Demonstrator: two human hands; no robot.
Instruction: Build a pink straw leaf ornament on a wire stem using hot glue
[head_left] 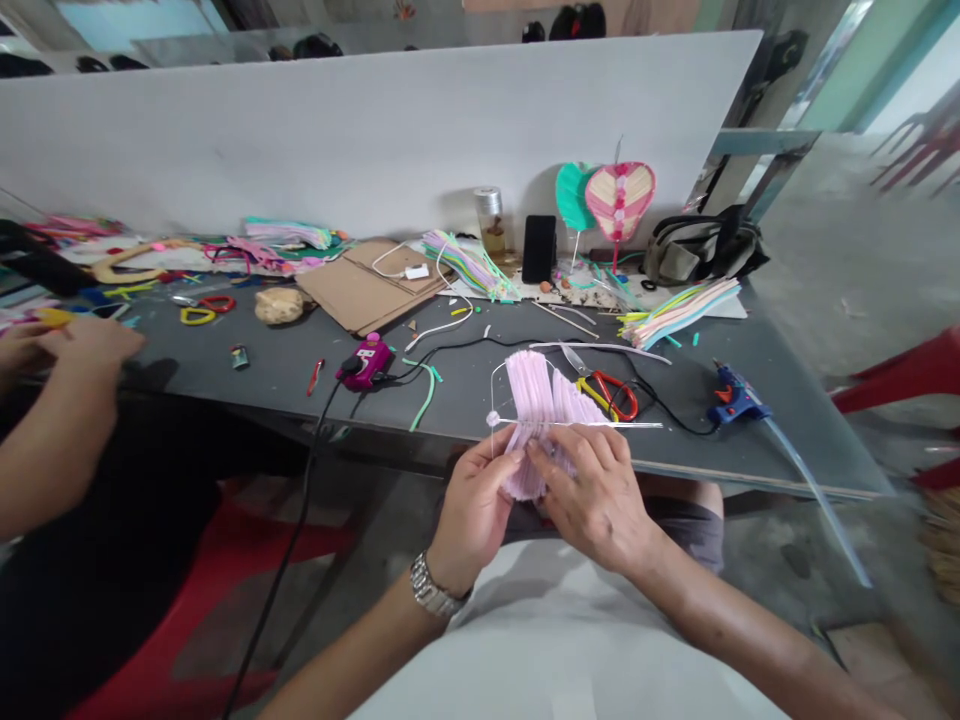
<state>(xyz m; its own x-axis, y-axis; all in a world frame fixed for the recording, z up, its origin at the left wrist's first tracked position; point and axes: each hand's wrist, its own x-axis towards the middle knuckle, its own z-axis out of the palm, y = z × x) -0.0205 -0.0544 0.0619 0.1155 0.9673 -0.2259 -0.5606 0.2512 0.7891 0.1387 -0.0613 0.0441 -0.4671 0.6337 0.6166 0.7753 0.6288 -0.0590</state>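
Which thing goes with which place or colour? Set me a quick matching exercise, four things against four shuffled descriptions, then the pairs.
Things:
1. pink piece
2. glue gun
3. phone
4. watch

Descriptions:
A. silver, worn on the left arm
B. upright beside the jar
C. held by the left hand, touched by the right hand
D. blue, towards the right end of the table

Pairs: 1-C, 2-D, 3-B, 4-A

Pretty basic room tbh: long grey table with a white board along the back, dull grey floor, red chair on the left, pale green pillar top right.
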